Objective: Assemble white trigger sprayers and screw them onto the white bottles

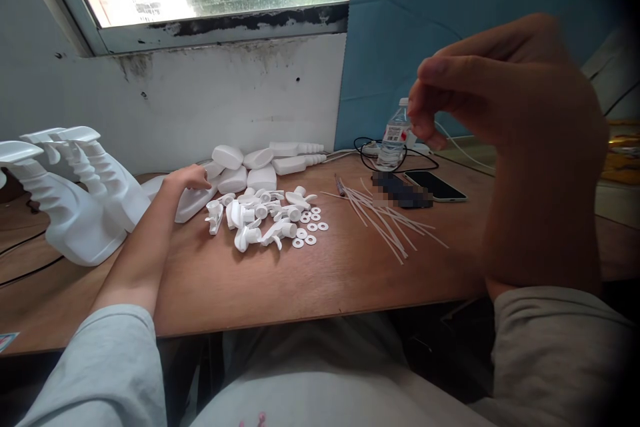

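My left hand (pixel 186 179) reaches across the wooden table (pixel 240 287) and rests with curled fingers on a white plastic bottle (pixel 193 201) lying on its side. Just right of it lies a heap of white spray trigger heads (pixel 260 217) with several white washers (pixel 309 227) beside them. My right hand (pixel 505 120) is raised close to the camera, fingers curled and pressed toward the thumb; whether it holds anything is hidden. More white bottles (pixel 260 167) lie behind the heap.
Upright white spray bottles (pixel 75 207) stand at the far left. Thin white dip tubes (pixel 385 220) are scattered right of centre. A water bottle (pixel 394 137), a black cable, a phone (pixel 436 185) and a dark object sit near the blue wall. A window is above.
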A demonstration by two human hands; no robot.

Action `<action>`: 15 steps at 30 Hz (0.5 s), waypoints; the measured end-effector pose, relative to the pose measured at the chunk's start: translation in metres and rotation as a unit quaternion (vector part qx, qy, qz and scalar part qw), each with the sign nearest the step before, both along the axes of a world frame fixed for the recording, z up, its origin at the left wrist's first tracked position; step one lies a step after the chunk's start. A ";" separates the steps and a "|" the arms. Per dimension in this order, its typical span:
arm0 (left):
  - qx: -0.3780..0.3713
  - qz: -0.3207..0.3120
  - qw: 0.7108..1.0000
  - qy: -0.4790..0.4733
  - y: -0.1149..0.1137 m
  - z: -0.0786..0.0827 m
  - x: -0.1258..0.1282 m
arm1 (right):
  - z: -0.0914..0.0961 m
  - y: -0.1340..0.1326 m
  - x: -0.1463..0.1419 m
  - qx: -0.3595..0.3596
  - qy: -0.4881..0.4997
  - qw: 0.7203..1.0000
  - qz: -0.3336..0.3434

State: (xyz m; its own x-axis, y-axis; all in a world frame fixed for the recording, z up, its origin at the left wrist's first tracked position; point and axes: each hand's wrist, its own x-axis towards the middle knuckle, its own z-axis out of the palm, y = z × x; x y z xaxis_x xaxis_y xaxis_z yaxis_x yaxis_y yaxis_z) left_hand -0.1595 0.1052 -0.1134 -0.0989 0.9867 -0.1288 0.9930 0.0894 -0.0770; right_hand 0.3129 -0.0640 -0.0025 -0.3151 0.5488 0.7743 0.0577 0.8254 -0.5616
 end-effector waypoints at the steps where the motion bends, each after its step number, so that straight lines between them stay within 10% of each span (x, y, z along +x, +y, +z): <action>1: 0.004 0.001 1.000 0.004 0.000 -0.001 -0.001 | 0.000 0.000 0.001 0.001 -0.001 1.000 -0.001; 15: -0.011 0.011 1.000 0.020 0.012 -0.008 -0.013 | 0.000 -0.001 0.002 -0.006 -0.012 1.000 -0.015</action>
